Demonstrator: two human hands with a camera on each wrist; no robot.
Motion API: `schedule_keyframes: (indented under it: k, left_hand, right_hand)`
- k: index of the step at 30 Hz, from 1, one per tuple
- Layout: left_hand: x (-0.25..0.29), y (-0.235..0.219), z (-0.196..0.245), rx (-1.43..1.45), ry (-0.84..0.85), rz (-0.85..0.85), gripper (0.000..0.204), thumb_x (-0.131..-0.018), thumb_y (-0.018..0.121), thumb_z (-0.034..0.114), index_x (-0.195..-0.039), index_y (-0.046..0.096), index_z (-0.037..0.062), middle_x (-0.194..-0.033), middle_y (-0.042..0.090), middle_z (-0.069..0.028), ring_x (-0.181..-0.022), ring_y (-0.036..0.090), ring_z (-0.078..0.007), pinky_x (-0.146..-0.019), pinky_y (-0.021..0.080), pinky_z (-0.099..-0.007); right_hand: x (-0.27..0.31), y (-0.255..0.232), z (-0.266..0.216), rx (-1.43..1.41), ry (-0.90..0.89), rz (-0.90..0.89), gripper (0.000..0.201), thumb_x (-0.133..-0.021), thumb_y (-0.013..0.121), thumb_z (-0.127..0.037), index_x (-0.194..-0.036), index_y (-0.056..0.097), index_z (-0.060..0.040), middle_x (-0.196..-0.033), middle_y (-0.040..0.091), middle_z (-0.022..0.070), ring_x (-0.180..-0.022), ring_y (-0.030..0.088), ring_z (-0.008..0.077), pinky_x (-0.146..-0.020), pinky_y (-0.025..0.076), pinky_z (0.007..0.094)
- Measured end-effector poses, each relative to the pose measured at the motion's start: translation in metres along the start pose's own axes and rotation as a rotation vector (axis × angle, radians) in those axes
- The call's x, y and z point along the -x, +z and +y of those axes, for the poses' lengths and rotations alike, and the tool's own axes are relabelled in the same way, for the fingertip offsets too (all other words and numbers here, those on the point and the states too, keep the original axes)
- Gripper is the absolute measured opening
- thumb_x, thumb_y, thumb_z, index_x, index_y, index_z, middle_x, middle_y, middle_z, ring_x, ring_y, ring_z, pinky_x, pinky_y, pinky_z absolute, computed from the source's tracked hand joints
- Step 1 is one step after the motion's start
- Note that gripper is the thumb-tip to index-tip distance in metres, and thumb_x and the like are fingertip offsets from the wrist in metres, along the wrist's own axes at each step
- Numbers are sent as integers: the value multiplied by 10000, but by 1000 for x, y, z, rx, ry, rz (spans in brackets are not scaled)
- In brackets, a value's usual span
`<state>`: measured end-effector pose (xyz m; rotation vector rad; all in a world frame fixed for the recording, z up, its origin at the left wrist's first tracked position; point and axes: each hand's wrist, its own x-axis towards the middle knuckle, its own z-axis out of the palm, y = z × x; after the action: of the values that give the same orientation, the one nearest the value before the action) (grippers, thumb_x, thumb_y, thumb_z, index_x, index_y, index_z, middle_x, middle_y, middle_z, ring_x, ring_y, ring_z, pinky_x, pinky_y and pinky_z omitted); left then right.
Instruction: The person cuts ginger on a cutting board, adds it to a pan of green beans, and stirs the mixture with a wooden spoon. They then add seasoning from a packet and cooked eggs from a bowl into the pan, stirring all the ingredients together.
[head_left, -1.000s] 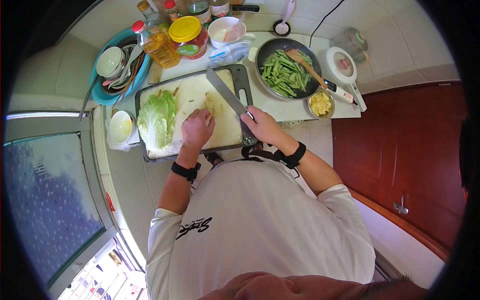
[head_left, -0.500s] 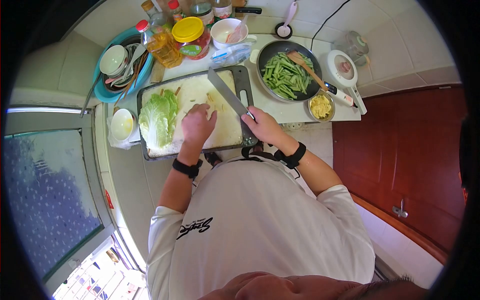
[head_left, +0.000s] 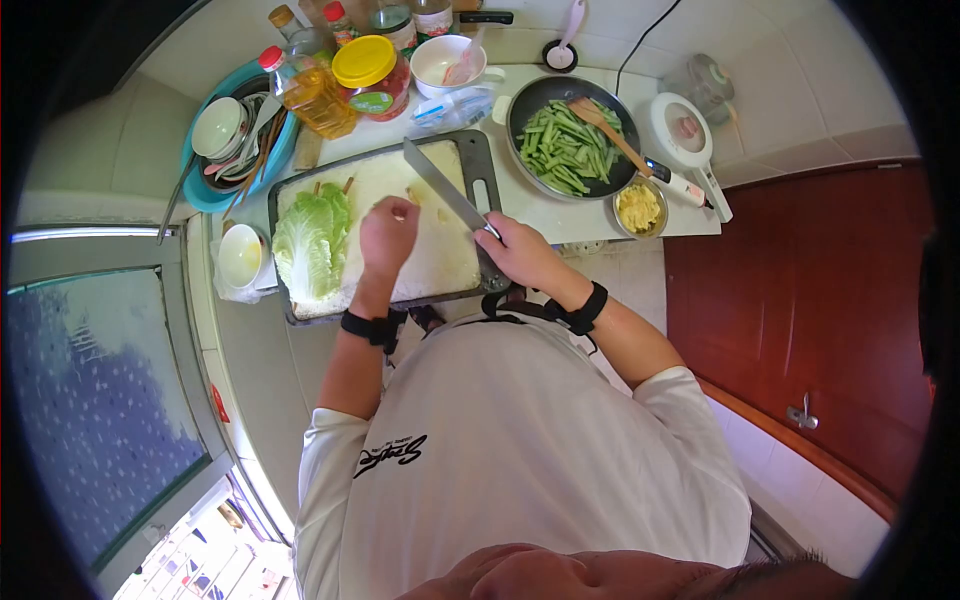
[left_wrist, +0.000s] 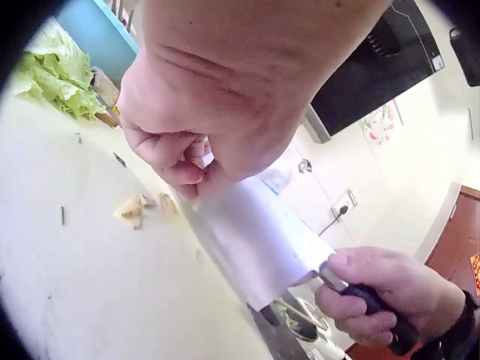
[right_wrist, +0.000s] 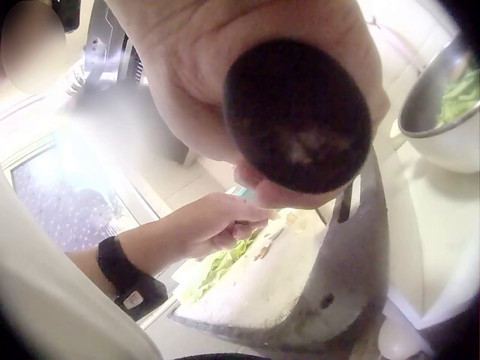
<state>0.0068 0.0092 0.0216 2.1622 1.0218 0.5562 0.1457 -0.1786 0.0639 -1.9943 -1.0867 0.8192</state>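
My right hand grips the dark handle of a wide-bladed cleaver, its blade slanting up and left over the right part of the cutting board. In the right wrist view the handle's round butt end juts from the fist. My left hand is over the middle of the board, fingers curled in toward the thumb; its fingertips overlap the blade's edge in the left wrist view. Nothing clearly shows between those fingers. Small pale scraps lie on the board nearby. Leafy green cabbage rests at the board's left.
Behind the board are an oil bottle, a yellow-lidded jar and a white bowl. A pan with cut green vegetables stands right, beside a small bowl of yellow food. A blue basin of dishes sits left.
My left hand spread its fingers and thumb over the board, then curled them again. Fewer scraps show near it now. The right hand keeps its grip on the cleaver.
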Motion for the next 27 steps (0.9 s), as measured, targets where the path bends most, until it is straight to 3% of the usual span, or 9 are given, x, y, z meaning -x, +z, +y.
schedule_keyframes:
  k: [1,3,5,7,13,19,27]
  left_hand:
    - [-6,-4,5,0,-1,-3,128,-800,705,189,-802,698,60,-756,702,-124,-714,688,-290,-667,543,-375]
    - [-22,-12,12,247,-271,-115,142,-803,713,180,-806,713,38,-716,694,-136,-659,681,-263,-636,531,-349]
    - [-30,0,-9,242,-219,-109,214,-805,708,229,-806,722,16,-712,693,-153,-656,680,-257,-649,530,-354]
    - [-33,2,-12,36,-222,-177,280,-795,706,289,-813,733,11,-729,694,-171,-675,683,-289,-670,533,-372]
    - [-39,2,-20,-98,-192,-235,304,-782,703,339,-798,743,39,-746,695,-165,-717,684,-316,-709,535,-392]
    - [-42,-5,-16,-44,-245,-314,311,-781,703,359,-798,746,51,-745,705,-136,-724,690,-295,-707,535,-379]
    - [-41,0,-23,-35,-247,-289,306,-785,693,357,-807,744,56,-759,707,-131,-734,690,-299,-702,534,-383]
  right_hand:
    - [-1,-1,-4,1,-3,-18,294,-966,534,-314,-976,540,-20,-803,628,238,-767,605,436,-683,474,485]
    - [-2,1,-8,4,-8,-40,297,-956,536,-317,-977,535,-21,-810,639,246,-788,612,456,-693,475,518]
    - [-5,6,-10,14,-29,-31,285,-957,532,-304,-964,527,-19,-778,631,246,-760,610,458,-672,472,523]
    - [-7,9,-11,24,-31,-44,275,-964,536,-299,-971,529,-24,-782,626,241,-756,612,446,-663,475,499]
    - [-5,14,-12,61,-20,-60,267,-968,543,-292,-992,524,-26,-779,621,240,-754,610,448,-646,475,487]
    - [-3,15,-24,109,-48,-13,242,-968,533,-270,-1012,512,-32,-734,616,240,-722,608,452,-620,462,516]
    - [-6,18,-34,162,-49,-19,232,-963,528,-256,-1017,510,-31,-699,606,244,-686,605,459,-609,459,531]
